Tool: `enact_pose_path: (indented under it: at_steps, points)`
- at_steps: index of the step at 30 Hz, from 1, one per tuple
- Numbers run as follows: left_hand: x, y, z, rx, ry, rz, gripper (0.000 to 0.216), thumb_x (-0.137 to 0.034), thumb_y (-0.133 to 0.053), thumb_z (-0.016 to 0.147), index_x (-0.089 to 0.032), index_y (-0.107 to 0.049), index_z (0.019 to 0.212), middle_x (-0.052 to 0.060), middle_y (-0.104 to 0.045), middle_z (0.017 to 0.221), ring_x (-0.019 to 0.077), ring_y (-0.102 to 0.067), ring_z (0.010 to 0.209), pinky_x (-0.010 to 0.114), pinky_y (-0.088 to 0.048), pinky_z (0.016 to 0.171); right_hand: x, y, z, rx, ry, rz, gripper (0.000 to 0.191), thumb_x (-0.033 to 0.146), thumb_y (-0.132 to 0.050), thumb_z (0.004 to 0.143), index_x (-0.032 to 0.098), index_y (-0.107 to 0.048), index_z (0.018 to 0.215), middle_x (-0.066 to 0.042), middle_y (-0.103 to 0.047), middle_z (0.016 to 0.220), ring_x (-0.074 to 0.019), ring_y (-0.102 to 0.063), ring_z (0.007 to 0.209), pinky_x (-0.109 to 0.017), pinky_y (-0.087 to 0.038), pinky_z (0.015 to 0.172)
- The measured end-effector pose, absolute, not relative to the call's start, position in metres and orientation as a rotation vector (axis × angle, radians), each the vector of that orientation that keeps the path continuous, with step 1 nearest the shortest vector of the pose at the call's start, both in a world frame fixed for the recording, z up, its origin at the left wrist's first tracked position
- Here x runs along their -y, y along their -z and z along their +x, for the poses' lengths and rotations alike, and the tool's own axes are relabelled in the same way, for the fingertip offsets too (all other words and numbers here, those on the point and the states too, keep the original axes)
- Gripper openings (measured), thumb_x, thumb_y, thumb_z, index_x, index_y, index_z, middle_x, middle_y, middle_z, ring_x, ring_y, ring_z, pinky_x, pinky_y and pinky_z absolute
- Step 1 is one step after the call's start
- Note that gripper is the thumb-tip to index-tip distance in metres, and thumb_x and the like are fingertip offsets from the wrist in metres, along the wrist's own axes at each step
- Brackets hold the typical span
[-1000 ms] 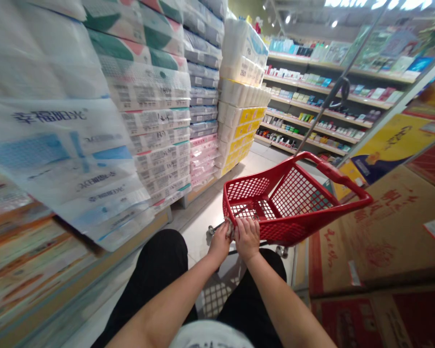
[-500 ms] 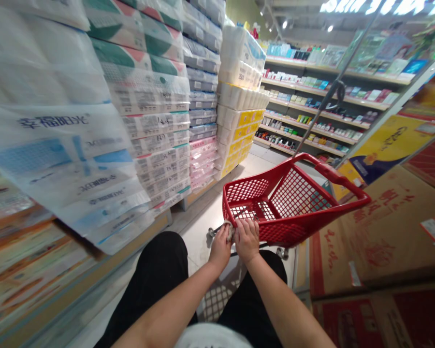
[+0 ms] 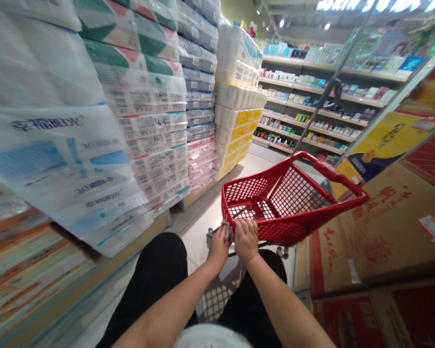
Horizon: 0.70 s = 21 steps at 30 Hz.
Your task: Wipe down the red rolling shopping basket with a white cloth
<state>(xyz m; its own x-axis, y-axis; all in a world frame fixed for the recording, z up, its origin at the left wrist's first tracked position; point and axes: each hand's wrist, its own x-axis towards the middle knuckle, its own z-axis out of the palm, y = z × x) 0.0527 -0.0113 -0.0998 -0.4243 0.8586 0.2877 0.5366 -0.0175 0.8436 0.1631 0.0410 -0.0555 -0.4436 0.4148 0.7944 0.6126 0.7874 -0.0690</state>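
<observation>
A red plastic shopping cart point(image 3: 297, 224) stands just ahead of my knees, its mesh basket holding no goods that I can see. My right hand point(image 3: 245, 238) grips the basket's near rim, fingers hooked over the top. Close beside it, my left hand point(image 3: 219, 247) is closed on a crumpled greyish cloth point(image 3: 227, 231), pressed against the corner of the basket. The cart's handle point(image 3: 339, 178) is on the far right side, away from both hands. A caster shows under each visible end.
Stacked toilet-paper packs point(image 3: 152, 121) line the left on a low platform. Cardboard boxes point(image 3: 380, 232) are piled close at right. Behind the cart rises a slanting metal pole point(image 3: 317, 113). Shelves point(image 3: 304, 104) of small packages stand at the back, beyond the tiled floor point(image 3: 263, 157).
The left hand and cloth have shifted very slightly down and left along the basket's corner. My right hand keeps its hold on the rim; the view has turned a little.
</observation>
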Motion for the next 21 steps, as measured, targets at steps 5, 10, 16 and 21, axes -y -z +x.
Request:
enact_pose_path:
  at_steps: [5,10,16,21]
  points:
    - [0.012,0.097,0.054,-1.868,-1.387,1.480,0.056,-0.002,-0.051,0.071,-0.018,-0.055,0.124,0.010,-0.058,0.130,0.0234,-0.054,0.121,0.044,-0.040,0.108,-0.041,0.056,0.163,2.093,0.290,-0.772,0.036,0.018,-0.043,0.091,0.017,-0.055,0.125,-0.009,-0.065,0.112,-0.0266,-0.049,0.114,-0.045,-0.028,0.106]
    - [0.017,0.096,0.053,-1.876,-1.384,1.419,0.054,-0.001,-0.047,0.071,-0.019,-0.057,0.121,0.008,-0.062,0.125,0.0220,-0.057,0.117,0.042,-0.043,0.106,-0.042,0.056,0.162,2.100,0.294,-0.794,0.037,0.018,-0.043,0.092,0.018,-0.056,0.127,-0.009,-0.065,0.115,-0.0261,-0.049,0.119,-0.045,-0.027,0.108]
    - [0.033,0.084,0.057,-1.913,-1.571,1.464,0.048,-0.015,-0.044,0.086,-0.021,-0.045,0.133,0.010,-0.048,0.139,0.0203,-0.045,0.130,0.043,-0.037,0.110,-0.014,0.062,0.169,2.134,0.098,-0.799,0.047,0.015,-0.042,0.094,0.019,-0.041,0.141,-0.010,-0.052,0.137,-0.0267,-0.031,0.138,-0.049,-0.031,0.110]
    - [0.051,0.084,0.063,-1.770,-1.489,1.824,0.056,-0.007,-0.039,0.083,-0.021,-0.039,0.137,0.010,-0.045,0.140,0.0184,-0.041,0.132,0.044,-0.036,0.111,0.019,0.075,0.181,2.132,-0.212,-0.758,0.053,0.015,-0.039,0.094,0.022,-0.032,0.146,-0.010,-0.045,0.143,-0.0244,-0.034,0.137,-0.047,-0.041,0.106]
